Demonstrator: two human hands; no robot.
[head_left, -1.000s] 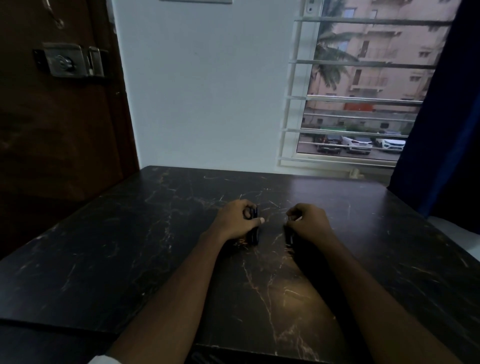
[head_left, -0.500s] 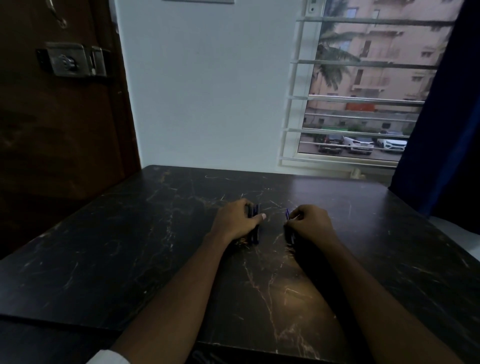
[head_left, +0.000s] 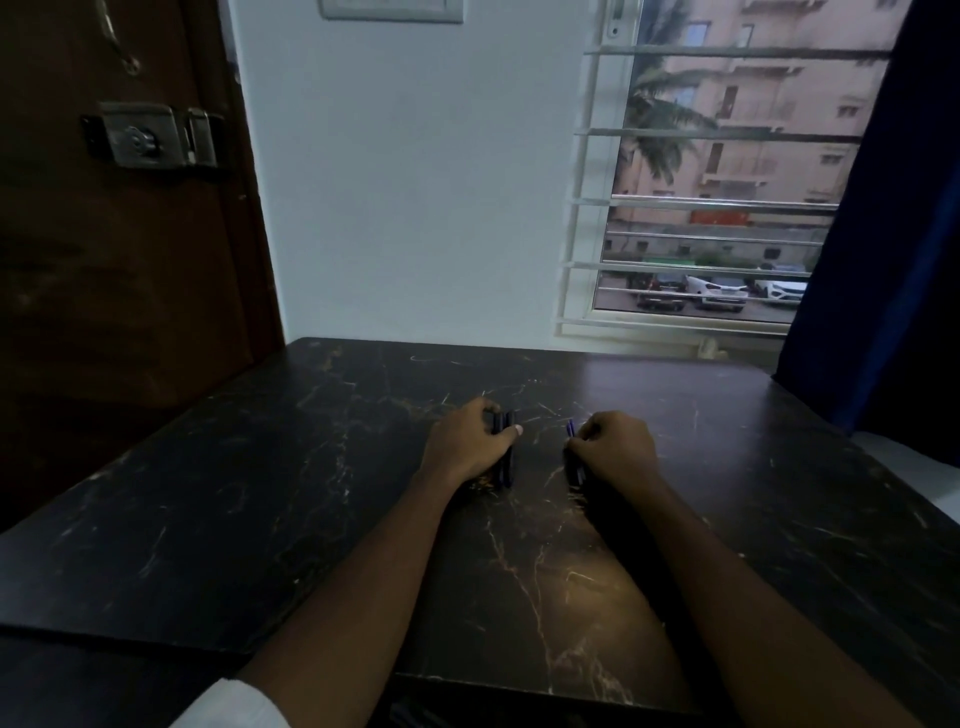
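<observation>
Both my hands rest on a black marble-patterned table (head_left: 260, 493) near its middle. My left hand (head_left: 467, 441) grips a small bundle of dark pens (head_left: 506, 457), fingers curled round them and thumb across the top. My right hand (head_left: 615, 447) holds another dark blue pen or two (head_left: 571, 431), of which only the tips show past my curled fingers. The light is dim and I cannot tell how many pens each hand holds. The two hands lie a short gap apart.
A dark wooden door with a metal latch (head_left: 156, 135) stands at the left. A white wall (head_left: 415, 182) is behind the table, a barred window (head_left: 701, 208) at the back right, and a dark blue curtain (head_left: 893, 234) at the right edge.
Both hands have stayed almost in place. My right hand has turned a little, so the blue pen tips now show above its fingers.
</observation>
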